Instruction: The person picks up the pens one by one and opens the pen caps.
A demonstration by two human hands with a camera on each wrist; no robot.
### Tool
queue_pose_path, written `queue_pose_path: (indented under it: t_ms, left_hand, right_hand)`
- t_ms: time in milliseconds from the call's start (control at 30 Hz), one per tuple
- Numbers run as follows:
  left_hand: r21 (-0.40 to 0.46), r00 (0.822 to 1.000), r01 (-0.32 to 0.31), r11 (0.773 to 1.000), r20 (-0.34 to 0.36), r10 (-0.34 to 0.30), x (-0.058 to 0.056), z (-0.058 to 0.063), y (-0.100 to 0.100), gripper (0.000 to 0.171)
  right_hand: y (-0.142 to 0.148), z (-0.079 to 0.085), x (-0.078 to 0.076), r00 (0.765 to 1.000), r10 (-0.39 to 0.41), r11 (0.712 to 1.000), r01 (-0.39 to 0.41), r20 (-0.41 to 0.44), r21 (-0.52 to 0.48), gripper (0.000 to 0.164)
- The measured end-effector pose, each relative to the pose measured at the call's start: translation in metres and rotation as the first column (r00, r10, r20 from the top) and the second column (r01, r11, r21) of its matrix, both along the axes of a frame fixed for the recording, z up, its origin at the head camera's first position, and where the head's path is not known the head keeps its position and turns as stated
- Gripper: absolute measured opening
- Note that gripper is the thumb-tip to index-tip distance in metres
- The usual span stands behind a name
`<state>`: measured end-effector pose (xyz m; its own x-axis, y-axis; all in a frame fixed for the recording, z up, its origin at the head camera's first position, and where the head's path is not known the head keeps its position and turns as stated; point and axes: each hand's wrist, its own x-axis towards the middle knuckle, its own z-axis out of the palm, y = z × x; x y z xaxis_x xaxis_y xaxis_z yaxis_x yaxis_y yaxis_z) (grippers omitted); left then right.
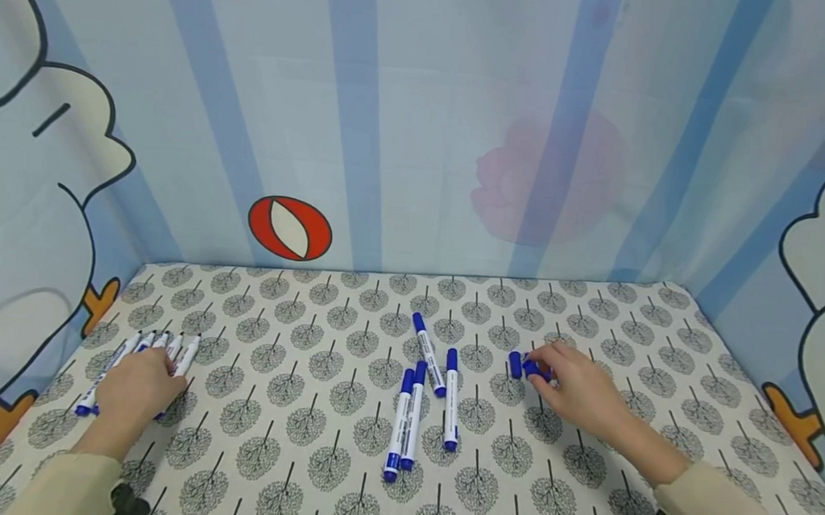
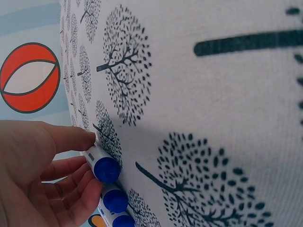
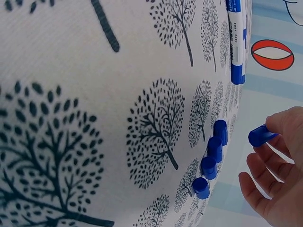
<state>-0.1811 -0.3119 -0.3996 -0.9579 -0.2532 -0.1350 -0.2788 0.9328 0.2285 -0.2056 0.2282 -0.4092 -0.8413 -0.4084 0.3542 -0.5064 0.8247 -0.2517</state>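
At the left of the table my left hand (image 1: 136, 385) has its thumb and fingers around an uncapped whiteboard marker (image 2: 103, 164). That marker lies at the end of a side-by-side row of uncapped markers (image 1: 111, 363), their dark tips pointing away from me; the hand covers part of the row. On the right, my right hand (image 1: 580, 388) pinches a blue marker cap (image 3: 261, 136) between thumb and fingers, above the cloth. Several loose blue caps (image 3: 209, 168) stand in a line beside it; in the head view the hand hides most of them behind one cap (image 1: 515, 365).
Several capped blue-and-white markers (image 1: 451, 398) lie mid-table between the hands, one slanted farther back (image 1: 429, 354). A tree-patterned cloth (image 1: 280, 457) covers the table. Printed curtains (image 1: 430, 129) hang at the back and both sides.
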Motion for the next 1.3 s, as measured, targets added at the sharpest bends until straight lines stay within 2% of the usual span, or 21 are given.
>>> queue_pose_path:
  t_ms: [900,1133,1300]
  left_hand:
    - [-0.01,0.999,-0.039,0.999,0.027,0.039,-0.002,0.002,-0.001,0.018]
    - [-0.026,0.999,-0.036,0.999,-0.026,0.035,-0.003,0.006,0.002,0.021]
    - [-0.037,0.999,-0.024,0.999,-0.037,0.023,-0.004,0.011,0.004,0.025]
  right_hand:
    - [-0.001,0.001,0.001,1.0,-0.005,1.0,0.005,0.018,-0.007,0.024]
    - [0.0,0.001,0.001,1.0,-0.015,1.0,0.015,0.018,-0.002,0.025]
    - [0.001,0.002,0.0,0.999,-0.016,1.0,0.016,0.028,-0.005,0.026]
